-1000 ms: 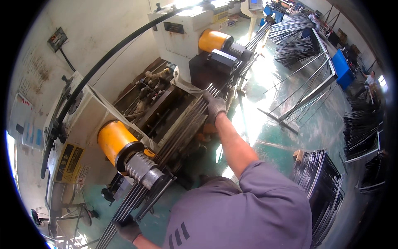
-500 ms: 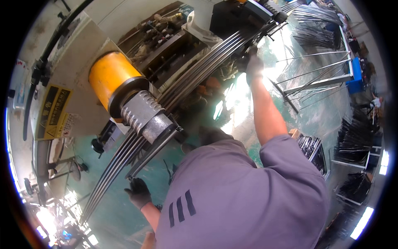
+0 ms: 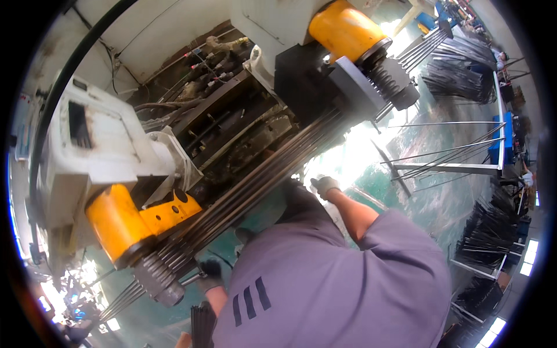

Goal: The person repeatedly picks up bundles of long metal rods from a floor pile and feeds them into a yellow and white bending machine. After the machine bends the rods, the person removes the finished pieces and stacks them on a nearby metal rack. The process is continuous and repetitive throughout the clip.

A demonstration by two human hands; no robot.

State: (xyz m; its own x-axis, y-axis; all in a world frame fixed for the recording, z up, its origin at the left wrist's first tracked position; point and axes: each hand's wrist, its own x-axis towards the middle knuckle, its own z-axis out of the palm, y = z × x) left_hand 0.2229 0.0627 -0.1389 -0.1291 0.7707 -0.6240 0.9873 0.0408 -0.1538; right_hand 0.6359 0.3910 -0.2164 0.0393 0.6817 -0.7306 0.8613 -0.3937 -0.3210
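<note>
A bundle of long metal rods (image 3: 255, 194) runs slantwise across the machine, from lower left to upper right. At its lower end sits a ribbed metal clamp head (image 3: 159, 279) under a yellow cylinder (image 3: 118, 225). My left hand (image 3: 211, 275), in a dark glove, is closed at the end of a short metal handle (image 3: 192, 279) beside that head. A second yellow cylinder (image 3: 346, 30) with a ribbed head (image 3: 395, 86) and a grey plate (image 3: 360, 90) stands at the upper right. Below the rods my gloved right hand (image 3: 324, 187) appears empty, its fingers loosely apart.
A white machine housing (image 3: 101, 127) and a black hose (image 3: 61, 87) are at left. To the right stand a metal rack (image 3: 452, 167) with loose rods, a blue box (image 3: 505, 136) and dark rod bundles (image 3: 490, 232). Another rod bundle (image 3: 202, 325) shows near my left forearm.
The view has shifted, and both yellow cylinders now show fully. My right hand has left the far clamp head and come back toward my body. My left hand stays by the near handle.
</note>
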